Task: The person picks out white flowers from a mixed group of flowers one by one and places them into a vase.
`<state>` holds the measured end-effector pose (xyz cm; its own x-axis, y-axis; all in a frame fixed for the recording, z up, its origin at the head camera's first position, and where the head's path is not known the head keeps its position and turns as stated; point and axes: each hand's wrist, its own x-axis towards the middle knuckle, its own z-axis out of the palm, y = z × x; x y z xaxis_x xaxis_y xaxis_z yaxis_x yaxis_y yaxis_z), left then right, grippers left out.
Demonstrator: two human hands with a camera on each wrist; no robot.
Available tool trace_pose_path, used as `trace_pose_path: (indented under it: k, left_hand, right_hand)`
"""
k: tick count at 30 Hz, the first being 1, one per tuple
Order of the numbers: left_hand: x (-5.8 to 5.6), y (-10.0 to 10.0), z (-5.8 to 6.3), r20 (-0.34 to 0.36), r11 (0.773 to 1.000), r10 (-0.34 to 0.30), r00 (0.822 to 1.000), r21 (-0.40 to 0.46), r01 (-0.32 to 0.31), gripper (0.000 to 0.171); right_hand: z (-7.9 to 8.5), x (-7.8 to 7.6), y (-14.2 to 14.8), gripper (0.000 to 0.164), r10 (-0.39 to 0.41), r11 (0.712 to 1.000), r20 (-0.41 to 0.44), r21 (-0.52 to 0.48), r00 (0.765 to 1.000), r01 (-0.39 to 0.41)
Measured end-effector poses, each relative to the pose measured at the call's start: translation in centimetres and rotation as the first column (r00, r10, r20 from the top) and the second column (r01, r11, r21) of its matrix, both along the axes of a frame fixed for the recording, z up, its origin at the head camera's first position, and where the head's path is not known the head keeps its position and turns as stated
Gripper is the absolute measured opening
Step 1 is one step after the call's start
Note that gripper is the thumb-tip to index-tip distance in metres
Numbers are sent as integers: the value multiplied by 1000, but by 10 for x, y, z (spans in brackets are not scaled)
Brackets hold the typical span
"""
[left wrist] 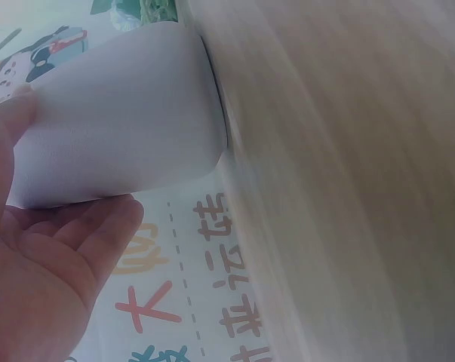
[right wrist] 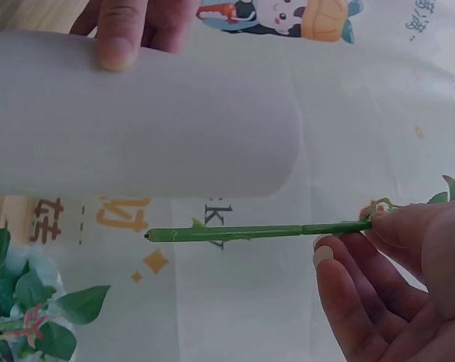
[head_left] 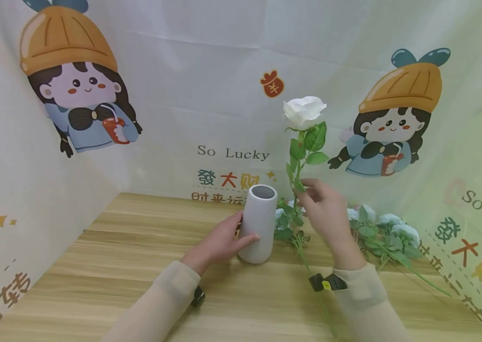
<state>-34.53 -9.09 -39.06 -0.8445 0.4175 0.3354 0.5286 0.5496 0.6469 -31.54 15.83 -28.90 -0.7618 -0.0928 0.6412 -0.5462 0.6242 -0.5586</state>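
Note:
A white vase (head_left: 259,225) stands upright on the wooden table. My left hand (head_left: 219,240) holds its left side, thumb across the front and fingers behind. In the left wrist view the thumb and fingers lie on either side of the vase (left wrist: 129,121). To the right of the vase, my right hand (head_left: 327,218) pinches the stem of a white artificial rose (head_left: 305,114), bloom upward. The right wrist view shows the stem's bare lower end (right wrist: 250,233) sticking out of the fingers, beside the vase and outside it.
More artificial flowers with pale blue blooms (head_left: 404,233) lie on the table at the right. Another leafy bunch (head_left: 285,223) lies behind the vase, its long stem running toward the front edge. A printed cloth backdrop (head_left: 207,76) surrounds the wooden table (head_left: 138,237).

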Motion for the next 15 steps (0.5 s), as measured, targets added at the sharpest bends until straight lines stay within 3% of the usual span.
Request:
trace_pose_path:
  k: [5,9,15]
  left_hand:
    - [1,0,-1,10,1000,-3,1000,6,3,71]
    - [2,0,-1,11,1000,-7,1000,13,7,72]
    - [2,-1,-1,3,1000,-13,1000,17,13,73]
  right_hand:
    - [4,2,-6,26,-13,1000,-51,-29,999,12]
    - [7,4,-8,22,-11,995,-152,-102,988,-5]
    - [8,0,-9,9,-27,986,-366,-163,930,-36]
